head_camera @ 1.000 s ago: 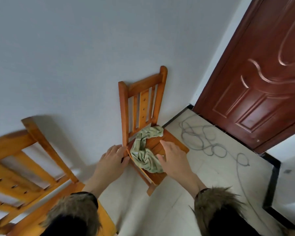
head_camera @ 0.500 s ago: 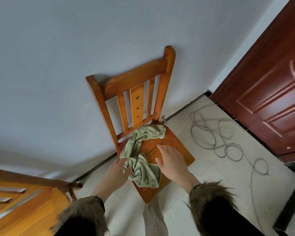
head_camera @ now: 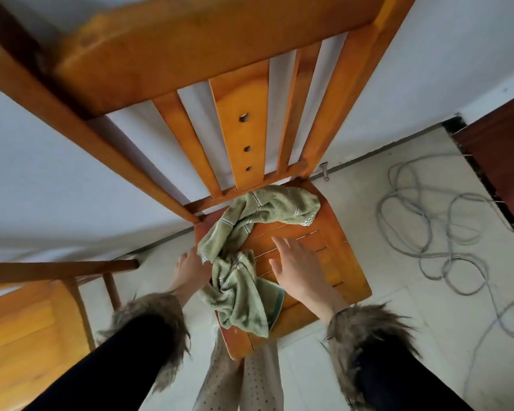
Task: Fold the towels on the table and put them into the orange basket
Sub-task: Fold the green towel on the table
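I have only the one head view, worn high and tipped steeply down over the wooden chair (head_camera: 324, 262). It sits very close: the backrest top rail fills the upper frame, the seat's front edge lies near centre, and the tiled floor (head_camera: 398, 307) stretches off to the right.

L hand (head_camera: 190, 269) fingers behind towel (head_camera: 244, 262)

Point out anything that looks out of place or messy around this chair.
The green towel lies crumpled and twisted on the wooden chair seat, one end hanging over the front edge, not folded. A grey cable sprawls in loose tangled loops on the floor by the door.
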{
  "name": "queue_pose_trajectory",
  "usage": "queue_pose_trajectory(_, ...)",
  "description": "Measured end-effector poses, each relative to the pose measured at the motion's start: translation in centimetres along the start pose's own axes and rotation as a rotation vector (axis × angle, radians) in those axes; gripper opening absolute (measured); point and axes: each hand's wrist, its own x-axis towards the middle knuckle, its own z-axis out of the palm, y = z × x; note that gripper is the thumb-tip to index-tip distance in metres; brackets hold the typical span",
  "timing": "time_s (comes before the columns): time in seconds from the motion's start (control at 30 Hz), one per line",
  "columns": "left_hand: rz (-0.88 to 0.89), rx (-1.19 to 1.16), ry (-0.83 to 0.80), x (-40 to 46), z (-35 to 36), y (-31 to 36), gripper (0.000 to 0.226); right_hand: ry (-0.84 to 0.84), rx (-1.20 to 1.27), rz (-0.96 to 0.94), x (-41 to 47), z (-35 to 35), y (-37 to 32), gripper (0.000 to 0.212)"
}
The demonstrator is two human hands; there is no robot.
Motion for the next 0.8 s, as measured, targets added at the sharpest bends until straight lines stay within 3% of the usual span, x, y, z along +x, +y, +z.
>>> queue_pose_trajectory(0.2, -0.103, -0.180, 0.006, 4.8, 2.8, -0.9, 0.047, -0.042, -0.019, -0.080, 3.9, 3.9, 0.7, 0.048)
queue_pose_trajectory(0.27, -0.149, -0.301, 0.070, 5.3, 3.2, -1.4, 0.038, -0.049, -0.021, -0.093, 4.6, 4.5, 0.7, 0.048)
queue_pose_trajectory(0.37, -0.106, -0.301, 0.143, 4.8, 3.3, -1.8, 0.022, -0.020, -0.026, -0.136, 5.2, 4.7, 0.3, 0.047)
queue_pose_trajectory(0.43, 0.065, -0.253, 0.152, 3.0, 2.7, -1.3, 0.022, 0.026, -0.012, -0.180, 5.5, 4.2, -0.3, 0.047)
queue_pose_trajectory(0.53, 0.476, -0.157, 0.214, -0.6, 0.5, -0.5, 0.021, 0.121, 0.029, -0.282, 5.8, 2.7, -2.0, 0.047)
queue_pose_trajectory(0.6, 0.684, -0.092, 0.228, -2.5, -1.3, 0.1, 0.018, 0.097, -0.029, -0.347, 5.9, 1.4, -3.2, 0.052)
queue_pose_trajectory(0.7, 0.840, -0.015, 0.219, -4.5, -3.8, 1.1, 0.018, -0.001, -0.153, -0.404, 5.5, -0.1, -4.3, 0.044)
queue_pose_trajectory(0.8, 0.863, -0.043, 0.248, -5.8, -5.9, 1.6, 0.016, 0.108, -0.084, -0.409, 4.2, -1.7, -4.6, 0.023)
